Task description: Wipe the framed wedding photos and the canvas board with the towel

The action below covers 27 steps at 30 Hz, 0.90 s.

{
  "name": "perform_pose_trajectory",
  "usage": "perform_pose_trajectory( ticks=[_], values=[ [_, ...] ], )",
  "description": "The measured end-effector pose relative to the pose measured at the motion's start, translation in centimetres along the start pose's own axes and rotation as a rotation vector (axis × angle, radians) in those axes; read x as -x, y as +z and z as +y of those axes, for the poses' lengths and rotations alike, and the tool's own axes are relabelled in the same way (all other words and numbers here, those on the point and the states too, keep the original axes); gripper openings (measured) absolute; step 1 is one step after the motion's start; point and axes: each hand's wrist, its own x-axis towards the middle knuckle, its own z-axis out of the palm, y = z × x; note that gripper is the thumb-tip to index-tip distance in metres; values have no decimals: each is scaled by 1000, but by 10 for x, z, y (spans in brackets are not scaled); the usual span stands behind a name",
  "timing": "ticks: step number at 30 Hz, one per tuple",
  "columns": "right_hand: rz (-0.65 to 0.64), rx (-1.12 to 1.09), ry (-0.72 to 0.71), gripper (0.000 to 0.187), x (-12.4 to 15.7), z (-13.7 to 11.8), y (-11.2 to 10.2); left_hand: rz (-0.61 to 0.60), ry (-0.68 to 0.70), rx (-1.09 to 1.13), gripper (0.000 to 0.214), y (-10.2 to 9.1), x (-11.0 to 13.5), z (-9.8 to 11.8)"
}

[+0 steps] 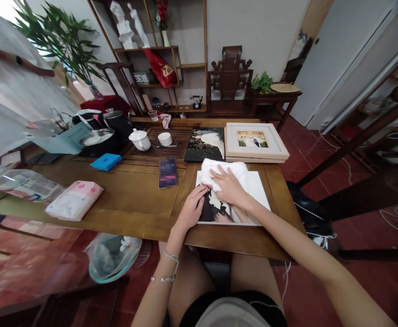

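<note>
A photo panel (217,211) with a white border lies flat at the table's front edge, its picture dark on the left. Spread over its upper part is a folded white towel (241,169). My right hand (230,185) presses flat on the towel, fingers apart. At the panel's left edge rests my left hand (192,204), its fingers stretched out and the tips touching the towel's near left corner. The towel and my right forearm hide much of the picture.
Behind the panel lie a dark photo print (203,145) and a light wooden picture frame (277,143). Leftward are a phone (168,172), a blue box (106,161), a tissue pack (74,200), a lidded white bowl (140,140) and a plastic bottle (25,184). A person (11,59) stands far left.
</note>
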Motion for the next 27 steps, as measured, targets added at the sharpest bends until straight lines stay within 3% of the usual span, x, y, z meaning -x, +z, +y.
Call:
perform_pose_trajectory(
  ticks=[5, 8, 12, 16, 18, 21, 27],
  values=[
    [102, 19, 132, 59, 41, 52, -5, -4, 6, 50, 41, -1, -1, 3],
    [145, 71, 200, 53, 58, 65, -4, 5, -2, 61, 40, -1, -1, 3],
    [110, 124, 162, 56, 83, 33, 2, 10, -3, 53, 40, -1, -1, 3],
    [8, 69, -104, 77, 117, -20, 7, 5, 8, 42, 41, -1, -1, 4],
    [-43, 37, -196, 86, 126, -32, 6, 7, 9, 38, 41, -1, -2, 4],
    [-71, 2, -191, 79, 116, -22, 0, 1, 6, 32, 41, -2, -2, 5],
    [-30, 41, 17, 68, 45, 21, -11, -2, 10, 41, 41, -2, -2, 5]
  ],
)
